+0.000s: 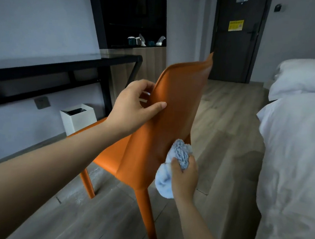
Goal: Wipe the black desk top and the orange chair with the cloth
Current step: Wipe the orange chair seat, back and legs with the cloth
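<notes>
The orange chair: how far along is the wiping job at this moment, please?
Done: the picture cannot confirm anything; the black desk top stands apart from both hands. In hand: the left hand grips the backrest edge of the orange chair while the right hand presses the bunched cloth on its lower back. Left: probably seat and legs.

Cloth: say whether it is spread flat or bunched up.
Bunched up: the cloth is a crumpled wad gripped in the right hand, pressed against the orange chair backrest.
</notes>
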A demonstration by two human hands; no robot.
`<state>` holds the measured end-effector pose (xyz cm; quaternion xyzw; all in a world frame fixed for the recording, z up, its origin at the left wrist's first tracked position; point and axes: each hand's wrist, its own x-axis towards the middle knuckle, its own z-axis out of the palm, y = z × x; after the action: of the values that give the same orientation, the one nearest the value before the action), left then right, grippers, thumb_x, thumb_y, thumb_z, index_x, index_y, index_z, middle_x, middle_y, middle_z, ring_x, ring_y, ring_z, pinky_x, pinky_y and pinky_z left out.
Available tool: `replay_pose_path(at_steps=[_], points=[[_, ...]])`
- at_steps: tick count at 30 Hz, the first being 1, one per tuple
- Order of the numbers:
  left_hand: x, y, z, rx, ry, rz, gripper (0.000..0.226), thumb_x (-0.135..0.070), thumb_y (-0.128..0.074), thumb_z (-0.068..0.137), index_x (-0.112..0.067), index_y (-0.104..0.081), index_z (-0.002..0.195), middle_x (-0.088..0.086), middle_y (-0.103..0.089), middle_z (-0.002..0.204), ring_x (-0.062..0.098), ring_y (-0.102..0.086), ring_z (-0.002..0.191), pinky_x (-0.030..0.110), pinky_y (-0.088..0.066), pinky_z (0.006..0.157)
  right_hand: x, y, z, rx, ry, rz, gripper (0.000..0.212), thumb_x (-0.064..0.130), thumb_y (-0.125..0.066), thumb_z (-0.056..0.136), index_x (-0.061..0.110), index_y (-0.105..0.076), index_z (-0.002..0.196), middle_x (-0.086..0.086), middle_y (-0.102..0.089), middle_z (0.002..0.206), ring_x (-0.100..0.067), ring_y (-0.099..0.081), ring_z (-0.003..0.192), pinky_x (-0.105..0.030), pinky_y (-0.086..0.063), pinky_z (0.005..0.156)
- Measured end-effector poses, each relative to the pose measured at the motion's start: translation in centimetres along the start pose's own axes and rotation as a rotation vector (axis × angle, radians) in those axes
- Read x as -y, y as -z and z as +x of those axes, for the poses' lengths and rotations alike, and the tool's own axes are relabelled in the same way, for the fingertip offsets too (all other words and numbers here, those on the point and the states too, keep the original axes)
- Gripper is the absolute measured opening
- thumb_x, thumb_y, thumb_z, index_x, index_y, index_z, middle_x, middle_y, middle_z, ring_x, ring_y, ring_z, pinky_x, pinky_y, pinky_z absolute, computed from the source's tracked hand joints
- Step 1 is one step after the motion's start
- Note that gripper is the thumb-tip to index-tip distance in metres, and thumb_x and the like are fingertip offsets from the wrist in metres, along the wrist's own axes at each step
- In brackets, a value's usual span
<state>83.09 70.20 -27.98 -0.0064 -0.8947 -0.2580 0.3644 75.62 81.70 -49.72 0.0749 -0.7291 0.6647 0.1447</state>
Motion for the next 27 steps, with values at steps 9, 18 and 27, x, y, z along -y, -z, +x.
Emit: replay_pose_path(at_steps=[9, 18, 27], points=[[-4.1, 0.4, 5.5, -0.060, -0.128, 0.035, 0.032, -0.033, -0.069, 0.085, -0.020, -0.062, 0.113, -0.005, -0.062, 0.107, 0.000, -0.057, 0.088, 0.005, -0.042, 0.073, 11.9, 3.0, 7.0, -0.191, 0.214, 0.238, 0.043, 0.037, -0.062, 0.089, 0.026, -0.050, 0.129, 0.009, -0.057, 0.124, -0.007, -0.056, 0.114, -0.024, -0.049, 0.093], [-4.2, -1.1, 6.9, -0.057, -0.143, 0.086, 0.019, -0.017, -0.058, 0.087, -0.019, -0.070, 0.100, -0.006, -0.064, 0.099, 0.005, -0.058, 0.087, 0.013, -0.045, 0.071, 14.7, 2.4, 9.0, -0.227, 0.308, 0.381, 0.047, 0.032, -0.062, 0.092, 0.022, -0.048, 0.137, 0.007, -0.054, 0.129, -0.001, -0.053, 0.116, -0.006, -0.045, 0.087], [-3.5, -2.5, 6.4, -0.144, -0.096, -0.059, 0.013, -0.017, -0.058, 0.087, -0.021, -0.066, 0.096, -0.004, -0.064, 0.100, 0.007, -0.059, 0.091, 0.032, -0.054, 0.081, 11.1, -0.8, 8.7, -0.270, 0.275, 0.368, 0.041, 0.034, -0.060, 0.092, 0.019, -0.053, 0.130, 0.000, -0.055, 0.126, -0.006, -0.053, 0.117, -0.016, -0.046, 0.094]])
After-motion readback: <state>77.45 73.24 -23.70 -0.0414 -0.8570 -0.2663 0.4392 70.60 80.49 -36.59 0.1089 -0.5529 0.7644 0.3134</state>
